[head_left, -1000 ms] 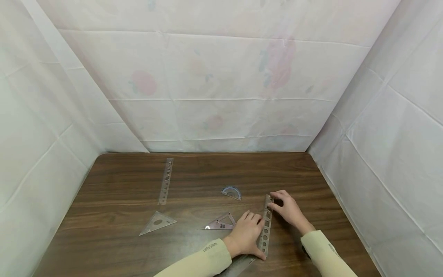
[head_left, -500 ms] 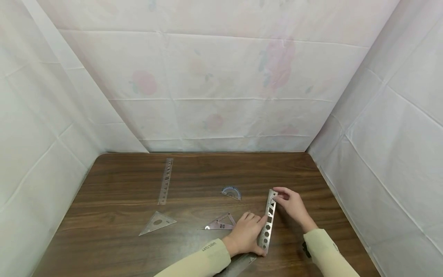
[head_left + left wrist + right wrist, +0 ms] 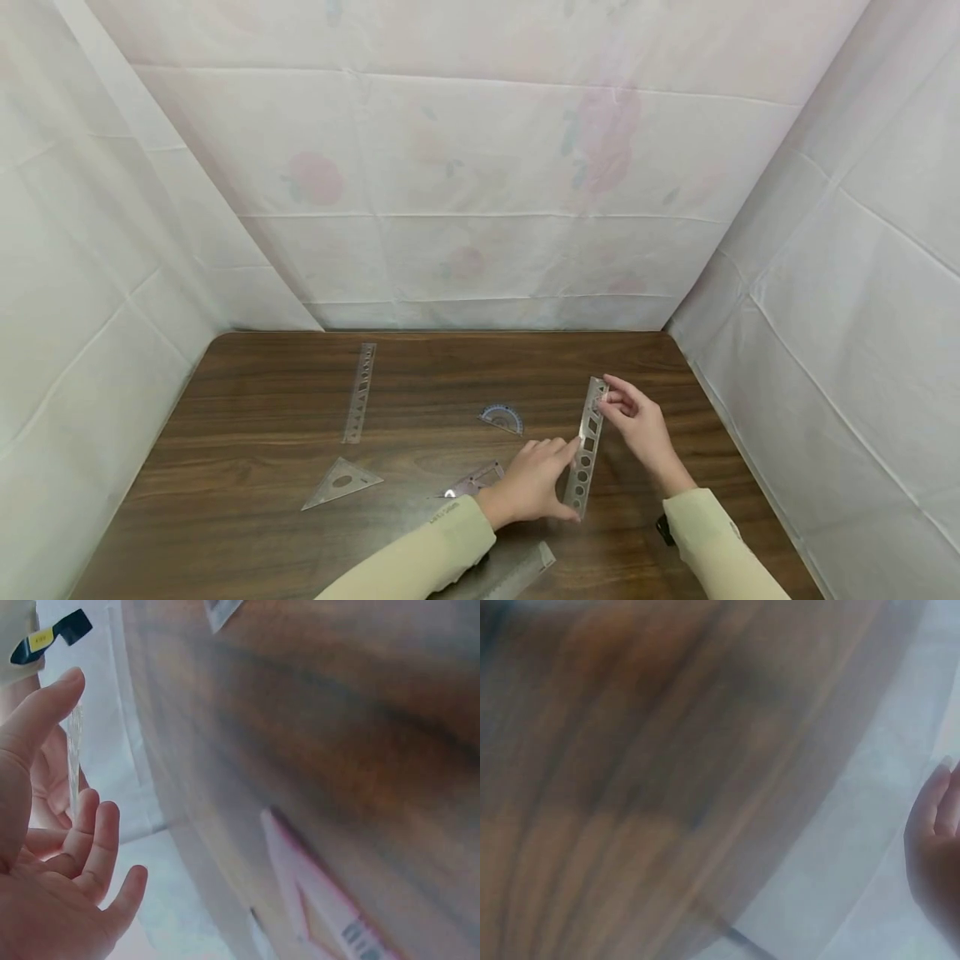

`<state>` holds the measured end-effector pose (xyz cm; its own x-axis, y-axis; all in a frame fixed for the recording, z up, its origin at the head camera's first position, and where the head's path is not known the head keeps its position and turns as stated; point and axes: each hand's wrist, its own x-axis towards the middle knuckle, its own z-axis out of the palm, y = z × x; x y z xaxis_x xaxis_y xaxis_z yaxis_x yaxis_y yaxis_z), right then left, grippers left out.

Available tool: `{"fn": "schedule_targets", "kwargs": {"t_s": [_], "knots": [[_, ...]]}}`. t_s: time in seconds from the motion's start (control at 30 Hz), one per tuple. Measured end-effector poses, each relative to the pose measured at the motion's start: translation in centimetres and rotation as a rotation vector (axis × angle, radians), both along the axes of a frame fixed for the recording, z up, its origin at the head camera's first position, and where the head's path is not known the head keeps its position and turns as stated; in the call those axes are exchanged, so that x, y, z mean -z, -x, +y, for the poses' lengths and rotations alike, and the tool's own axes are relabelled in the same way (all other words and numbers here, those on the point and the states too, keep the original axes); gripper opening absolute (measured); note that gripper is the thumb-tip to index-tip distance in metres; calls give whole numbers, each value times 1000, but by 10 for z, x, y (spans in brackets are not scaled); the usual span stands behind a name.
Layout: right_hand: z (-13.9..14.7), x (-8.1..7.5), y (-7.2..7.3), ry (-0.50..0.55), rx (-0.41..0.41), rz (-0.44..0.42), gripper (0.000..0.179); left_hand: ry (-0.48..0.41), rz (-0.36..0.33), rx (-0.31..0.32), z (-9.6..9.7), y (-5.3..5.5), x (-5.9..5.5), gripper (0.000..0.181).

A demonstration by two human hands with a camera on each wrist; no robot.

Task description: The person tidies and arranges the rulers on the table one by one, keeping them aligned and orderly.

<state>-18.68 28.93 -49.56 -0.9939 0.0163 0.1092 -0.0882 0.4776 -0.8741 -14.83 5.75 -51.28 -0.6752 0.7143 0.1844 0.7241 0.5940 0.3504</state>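
Observation:
A clear stencil ruler [image 3: 584,476] with cut-out shapes is raised off the table between my two hands in the head view. My right hand [image 3: 643,431] pinches its far end between thumb and fingers. My left hand [image 3: 527,486] holds the nearer part, thumb at the near end and index finger partway up the left edge. The left wrist view shows the ruler [image 3: 73,761] almost edge-on between thumb and fingers of the left hand [image 3: 60,862]. A pink-tinted set square [image 3: 471,482] lies by my left wrist, partly covered. Only part of the right hand [image 3: 937,832] shows in the right wrist view.
Another clear ruler [image 3: 517,572] lies near the front edge, partly under my left sleeve. A blue-marked protractor [image 3: 501,418] lies mid-table. Further left are a clear set square [image 3: 341,483] and a stencil ruler [image 3: 359,393]. White cloth walls [image 3: 480,192] surround the brown table [image 3: 247,417].
Both hands have lifted the stencil ruler from the table and carried it up and away from the front edge. More of the ruler beneath it shows.

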Motion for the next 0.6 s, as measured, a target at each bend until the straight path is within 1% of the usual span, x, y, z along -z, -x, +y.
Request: {"fn": "schedule_targets", "kwargs": {"t_s": [0.13,0.23,0.43,0.6], "knots": [[-9,-9,1,62,-16,29,61,-30,-17,-16,-4,6,-6,115],[-17,-14,0,80,-30,38,64,-53,-19,-21,-7,10,-11,114],[-30,-19,-2,98,-89,43,63,-110,-34,-35,-16,20,-21,112],[-39,-24,-3,100,-139,89,64,-144,-46,-58,-24,29,-34,110]]}}
